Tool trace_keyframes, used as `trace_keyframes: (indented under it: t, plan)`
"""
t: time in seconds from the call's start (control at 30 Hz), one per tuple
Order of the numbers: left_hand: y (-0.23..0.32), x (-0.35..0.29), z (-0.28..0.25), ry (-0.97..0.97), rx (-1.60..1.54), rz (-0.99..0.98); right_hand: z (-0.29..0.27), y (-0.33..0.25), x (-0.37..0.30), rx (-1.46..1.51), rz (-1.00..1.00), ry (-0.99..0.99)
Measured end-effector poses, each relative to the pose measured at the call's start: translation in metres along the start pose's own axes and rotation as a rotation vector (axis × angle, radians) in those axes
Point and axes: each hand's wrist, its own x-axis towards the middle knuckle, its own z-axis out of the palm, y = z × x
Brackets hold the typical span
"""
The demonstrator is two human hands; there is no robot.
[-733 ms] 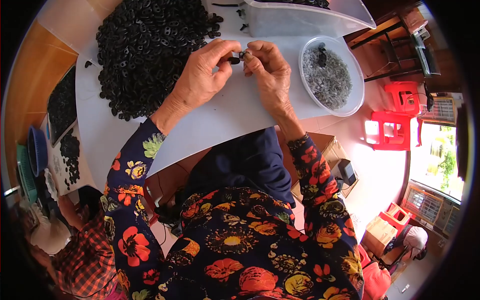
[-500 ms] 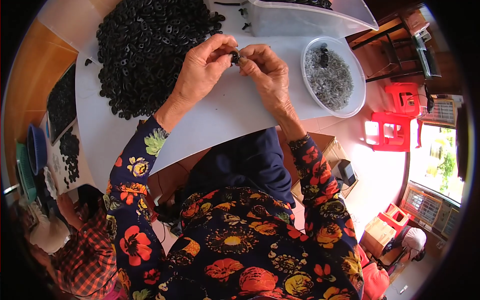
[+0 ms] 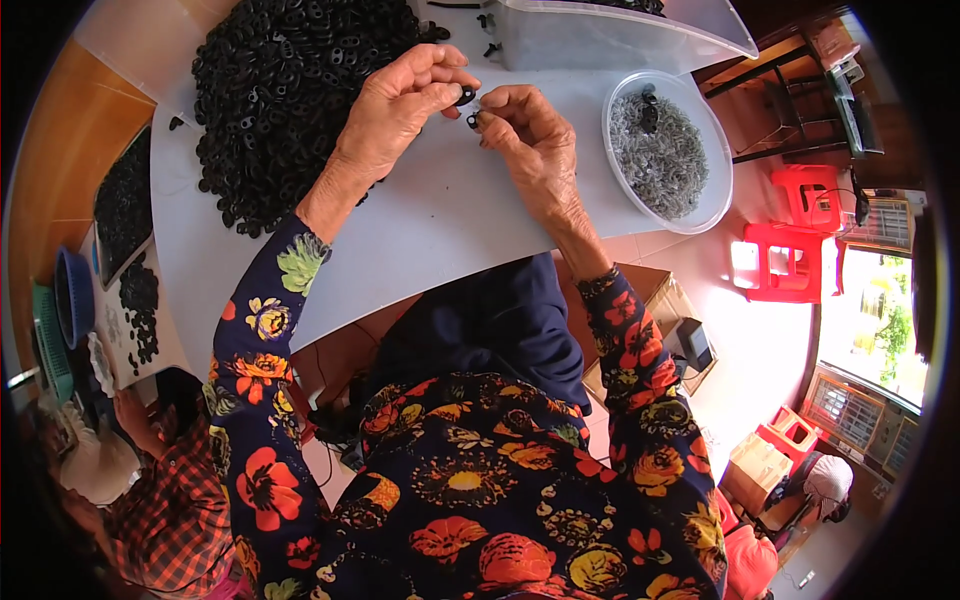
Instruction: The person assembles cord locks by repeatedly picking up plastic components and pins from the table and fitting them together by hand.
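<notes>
My left hand (image 3: 392, 112) pinches a black oval plastic piece (image 3: 466, 96) between thumb and fingertips. A little apart from it, my right hand (image 3: 535, 145) is closed on a small black part (image 3: 473, 120), mostly covered by the thumb and finger. Both hands are raised above the light table (image 3: 420, 240). Beside my left hand lies a large heap of black oval pieces (image 3: 285, 110), many with two holes. To the right of my right hand stands a round clear bowl (image 3: 724, 195) holding small translucent parts (image 3: 655, 165) and a few black ones.
A clear plastic bin (image 3: 600, 45) stands at the table's far side. At left are a black-filled tray (image 3: 125, 205), a blue basket (image 3: 74, 298) and a person in a checked shirt (image 3: 180, 520). Red stools (image 3: 785, 265) and another person (image 3: 750, 565) are at right.
My hands have drawn apart, the left moving up and left with the oval piece. The small black part in my right hand now shows separately from it.
</notes>
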Motion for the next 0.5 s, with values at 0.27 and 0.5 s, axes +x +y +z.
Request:
trace_keyframes:
  t: [0.27, 0.5]
  plan:
    - [0.009, -0.001, 0.014, -0.006, 0.332, 0.037, 0.002, 0.003, 0.0, 0.032, -0.031, 0.063]
    - [0.013, -0.006, 0.023, 0.114, 0.307, 0.073, -0.005, 0.005, 0.001, 0.059, -0.072, 0.076]
